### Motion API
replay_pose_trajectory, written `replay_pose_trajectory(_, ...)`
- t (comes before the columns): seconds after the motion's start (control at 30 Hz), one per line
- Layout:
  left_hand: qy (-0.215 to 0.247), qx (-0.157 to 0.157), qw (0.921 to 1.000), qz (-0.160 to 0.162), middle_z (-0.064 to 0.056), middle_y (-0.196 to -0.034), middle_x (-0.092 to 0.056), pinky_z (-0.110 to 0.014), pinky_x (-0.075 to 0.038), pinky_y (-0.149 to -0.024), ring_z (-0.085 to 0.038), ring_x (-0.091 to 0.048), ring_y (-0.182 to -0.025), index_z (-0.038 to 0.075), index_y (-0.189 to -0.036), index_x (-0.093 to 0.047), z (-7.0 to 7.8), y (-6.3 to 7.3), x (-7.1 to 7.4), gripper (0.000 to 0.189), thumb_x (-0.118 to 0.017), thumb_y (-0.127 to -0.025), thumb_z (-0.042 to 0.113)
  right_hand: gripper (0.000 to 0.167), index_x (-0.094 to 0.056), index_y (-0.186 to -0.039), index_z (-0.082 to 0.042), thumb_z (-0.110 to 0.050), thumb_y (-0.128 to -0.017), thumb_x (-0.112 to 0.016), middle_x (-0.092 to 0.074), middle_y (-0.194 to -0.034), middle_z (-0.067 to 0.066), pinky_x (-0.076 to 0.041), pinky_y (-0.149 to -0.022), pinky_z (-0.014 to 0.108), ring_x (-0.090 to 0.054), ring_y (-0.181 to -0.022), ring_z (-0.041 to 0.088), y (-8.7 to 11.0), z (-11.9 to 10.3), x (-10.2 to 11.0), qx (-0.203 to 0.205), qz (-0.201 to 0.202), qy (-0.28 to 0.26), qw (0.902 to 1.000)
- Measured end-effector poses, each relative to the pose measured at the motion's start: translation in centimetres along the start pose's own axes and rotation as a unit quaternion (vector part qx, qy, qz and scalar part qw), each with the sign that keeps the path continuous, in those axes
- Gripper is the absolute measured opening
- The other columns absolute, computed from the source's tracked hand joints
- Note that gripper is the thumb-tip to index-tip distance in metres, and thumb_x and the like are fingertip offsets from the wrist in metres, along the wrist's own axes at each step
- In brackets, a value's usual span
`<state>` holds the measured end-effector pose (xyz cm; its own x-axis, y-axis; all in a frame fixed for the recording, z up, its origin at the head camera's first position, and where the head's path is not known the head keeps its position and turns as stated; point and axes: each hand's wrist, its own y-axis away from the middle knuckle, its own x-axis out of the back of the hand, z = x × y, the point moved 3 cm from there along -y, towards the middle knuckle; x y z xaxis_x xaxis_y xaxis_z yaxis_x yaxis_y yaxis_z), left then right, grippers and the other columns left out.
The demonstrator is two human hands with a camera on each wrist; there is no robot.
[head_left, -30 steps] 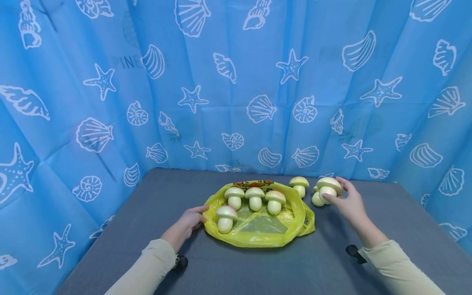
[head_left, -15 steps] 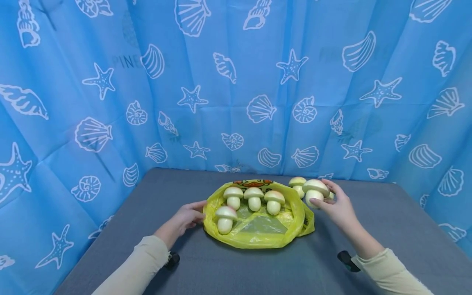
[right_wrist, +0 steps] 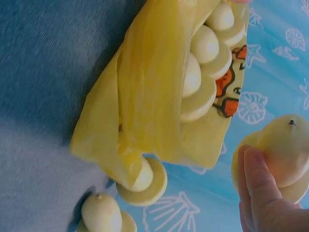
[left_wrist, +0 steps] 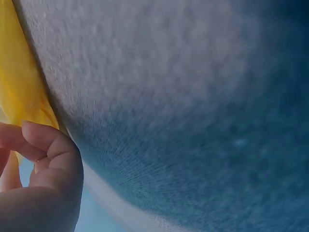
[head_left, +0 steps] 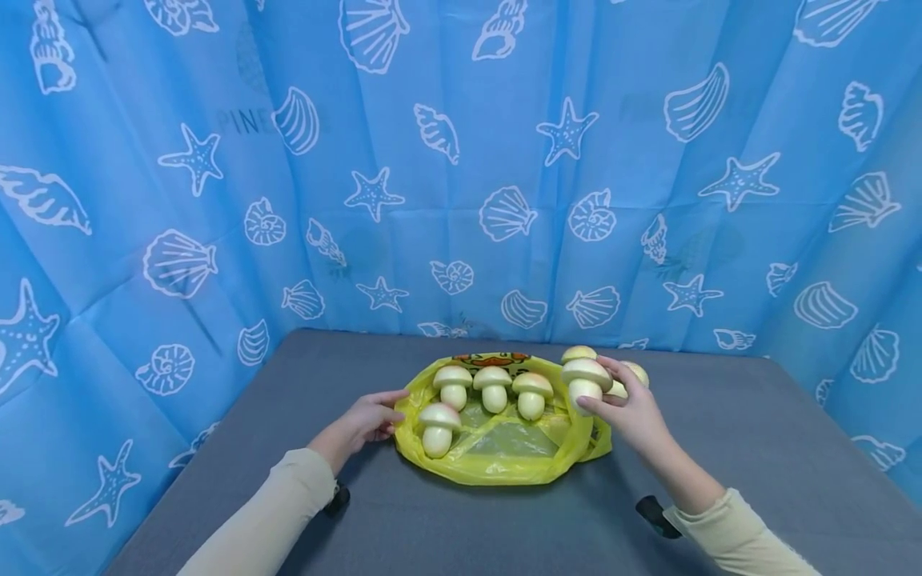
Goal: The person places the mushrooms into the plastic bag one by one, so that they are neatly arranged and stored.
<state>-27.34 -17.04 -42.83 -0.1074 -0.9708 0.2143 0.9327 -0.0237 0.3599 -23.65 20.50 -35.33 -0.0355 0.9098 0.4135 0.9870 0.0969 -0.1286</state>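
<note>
My right hand [head_left: 634, 412] grips a pale toy mushroom [head_left: 585, 380] with thumb and fingers, raised beside the right rim of a yellow plastic bag [head_left: 497, 474]. In the right wrist view this held mushroom [right_wrist: 289, 150] shows its rounded stem end. The bag lies with its mouth wide, several mushrooms [head_left: 493, 388] standing in it. My left hand [head_left: 363, 424] touches the bag's left rim with relaxed fingers, thumb and index apart. The left wrist view shows bent fingers [left_wrist: 53, 150] against the yellow plastic [left_wrist: 24, 72].
Two more mushrooms lie on the grey table [head_left: 461, 528] right of the bag: one [head_left: 579, 352] behind the held one, another [head_left: 637, 373] partly behind my right hand. A blue shell-patterned curtain [head_left: 446, 200] stands behind the table.
My right hand has carried the mushroom leftward from the loose ones to the bag's right rim. My left hand has shifted slightly and stays at the left rim.
</note>
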Motion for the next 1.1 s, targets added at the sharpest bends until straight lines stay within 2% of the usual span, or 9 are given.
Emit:
replay_pose_trajectory(0.13,-0.004,-0.004,1.0000,0.003,-0.011,-0.110,-0.056,-0.028,-0.043,-0.062,-0.015,-0.048,-0.062,0.012,-0.142,-0.053,0.2,-0.3,-0.2,0.049,-0.058,-0.094,0.002,0.071,-0.025,-0.150,0.004,-0.010,-0.093,-0.065,-0.027,-0.145,0.030,-0.054,-0.077,0.031,-0.056,-0.111,0.045,0.0,-0.1,-0.9,-0.006,-0.019,-0.019,0.9996)
replay_pose_trajectory(0.2,0.000,-0.002,1.0000,0.000,-0.011,-0.108,-0.055,-0.028,-0.042,-0.063,-0.015,-0.048,-0.063,0.012,-0.142,-0.052,0.3,-0.4,-0.3,0.050,-0.057,-0.094,0.002,0.070,-0.026,-0.150,0.003,-0.010,-0.093,-0.066,-0.027,-0.146,0.029,-0.054,-0.074,0.033,-0.059,-0.108,0.041,0.0,-0.1,-1.3,-0.008,-0.024,-0.026,0.9993)
replay_pose_trajectory(0.33,0.011,0.004,0.9999,-0.004,-0.010,-0.105,-0.055,-0.028,-0.041,-0.063,-0.014,-0.047,-0.063,0.012,-0.143,-0.051,0.4,-0.6,-0.4,0.051,-0.056,-0.094,0.001,0.067,-0.030,-0.148,0.000,-0.009,-0.092,-0.066,-0.029,-0.145,0.027,-0.054,-0.074,0.034,-0.060,-0.104,0.038,0.0,-0.1,-1.9,-0.010,-0.023,-0.033,0.9991)
replay_pose_trajectory(0.47,0.017,0.014,0.9998,0.000,-0.011,-0.111,-0.055,-0.027,-0.041,-0.062,-0.014,-0.047,-0.062,0.014,-0.143,-0.052,0.3,-0.8,-0.2,0.050,-0.057,-0.094,0.001,0.067,-0.031,-0.147,0.001,-0.008,-0.091,-0.067,-0.029,-0.145,0.026,-0.054,-0.078,0.039,-0.060,-0.103,0.037,0.0,-0.2,-2.6,-0.007,-0.023,-0.044,0.9987)
replay_pose_trajectory(0.63,0.021,0.016,0.9996,-0.003,-0.012,-0.114,-0.054,-0.027,-0.041,-0.062,-0.014,-0.047,-0.063,0.014,-0.143,-0.051,0.2,-0.8,0.0,0.051,-0.058,-0.094,0.002,0.066,-0.032,-0.146,0.001,-0.005,-0.091,-0.067,-0.029,-0.146,0.024,-0.055,-0.076,0.036,-0.062,-0.097,0.031,0.3,-0.4,-3.6,-0.011,-0.019,-0.059,0.9980)
replay_pose_trajectory(0.97,0.011,0.022,0.9997,-0.005,-0.010,-0.106,-0.056,-0.027,-0.044,-0.065,-0.015,-0.051,-0.068,0.012,-0.144,-0.050,0.2,-0.8,0.0,0.050,-0.057,-0.095,0.003,0.063,-0.035,-0.143,0.003,0.002,-0.088,-0.067,-0.032,-0.137,0.022,-0.054,-0.071,0.029,-0.061,-0.092,0.027,0.5,-0.4,-5.5,-0.010,-0.015,-0.088,0.9959)
replay_pose_trajectory(1.1,-0.009,0.022,0.9997,-0.003,-0.012,-0.122,-0.057,-0.029,-0.043,-0.070,-0.018,-0.053,-0.078,0.013,-0.143,-0.051,0.1,-0.8,0.2,0.051,-0.059,-0.094,0.005,0.063,-0.036,-0.141,0.005,0.004,-0.087,-0.067,-0.036,-0.133,0.023,-0.055,-0.070,0.031,-0.061,-0.089,0.027,0.7,-0.3,-6.3,-0.002,-0.014,-0.094,0.9955)
